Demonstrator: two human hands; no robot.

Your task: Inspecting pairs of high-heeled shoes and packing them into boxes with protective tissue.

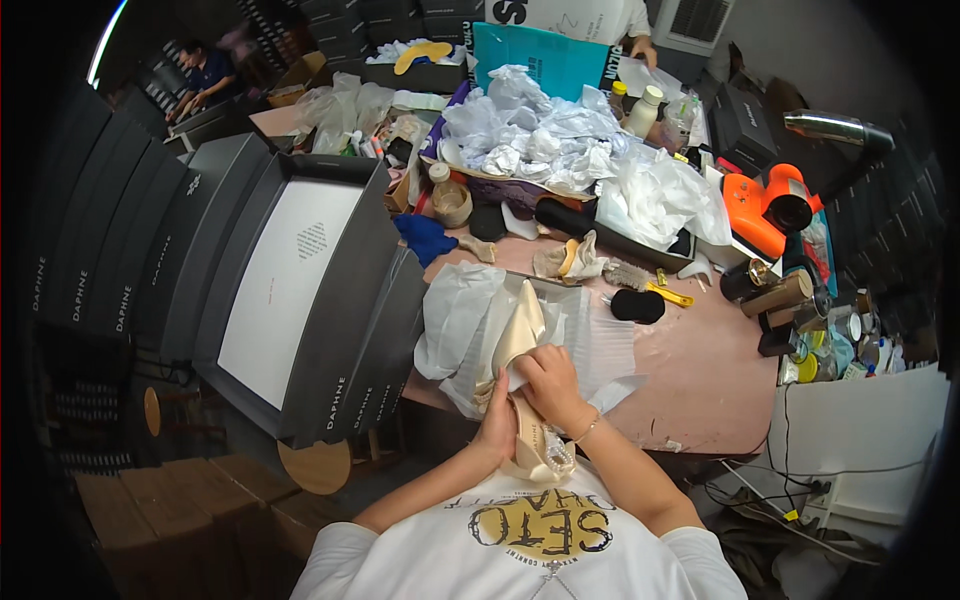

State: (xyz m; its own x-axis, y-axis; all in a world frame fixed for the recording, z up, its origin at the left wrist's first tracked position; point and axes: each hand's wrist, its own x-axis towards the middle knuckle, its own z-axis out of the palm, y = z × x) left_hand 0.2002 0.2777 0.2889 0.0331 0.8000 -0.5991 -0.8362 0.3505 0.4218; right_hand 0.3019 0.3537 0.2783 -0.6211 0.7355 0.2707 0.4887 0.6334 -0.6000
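A champagne-coloured pointed shoe (520, 332) with a beaded ankle strap is held close to my chest, its toe pointing away from me. My left hand (494, 428) is wrapped round its side near the heel end. My right hand (550, 384) is closed at the shoe's opening; its fingertips are partly hidden there, and I cannot tell whether they also hold something small. Beneath the shoe, white tissue paper (455, 310) lies spread over the table's near part.
Dark shoe boxes (345, 290) are stacked at the left, one open. A carton of crumpled white paper (540, 130) stands at the back of the pink table (690, 370). An orange heat tool (755, 215), a brush (672, 293) and several jars lie right. Another person (207, 75) works far left.
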